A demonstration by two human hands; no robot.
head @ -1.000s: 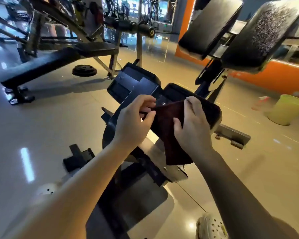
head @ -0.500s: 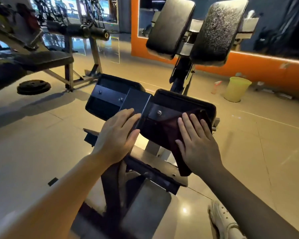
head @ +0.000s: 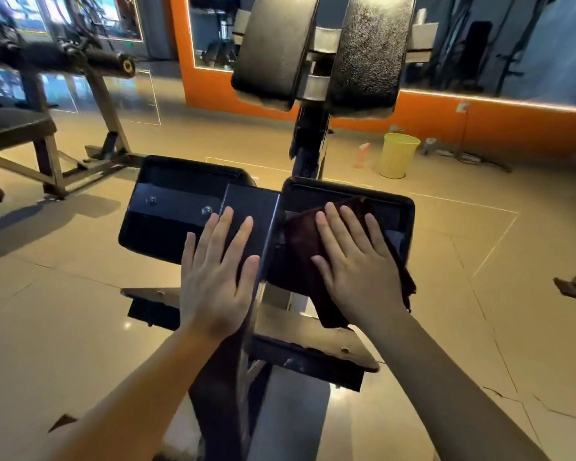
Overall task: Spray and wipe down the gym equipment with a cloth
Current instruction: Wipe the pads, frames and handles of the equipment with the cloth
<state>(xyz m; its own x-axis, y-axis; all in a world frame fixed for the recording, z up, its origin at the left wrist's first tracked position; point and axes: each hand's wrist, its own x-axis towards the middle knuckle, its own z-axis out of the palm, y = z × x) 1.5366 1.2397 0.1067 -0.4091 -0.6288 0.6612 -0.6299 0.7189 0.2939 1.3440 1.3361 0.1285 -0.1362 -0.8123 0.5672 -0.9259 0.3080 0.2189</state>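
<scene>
On the right pad (head: 400,207), right hand (head: 356,264) flat on cloth (head: 300,247), apparently overhanging.

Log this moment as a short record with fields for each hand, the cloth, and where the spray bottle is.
left hand: flat, fingers straight, resting on the machine's black centre plate
right hand: flat, pressing the cloth onto the right pad
cloth: dark red, near end hanging off the pad
spray bottle: on the floor beside the yellow bin

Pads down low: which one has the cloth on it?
The right-side low pad; the right hand presses the dark red cloth on it.
</scene>
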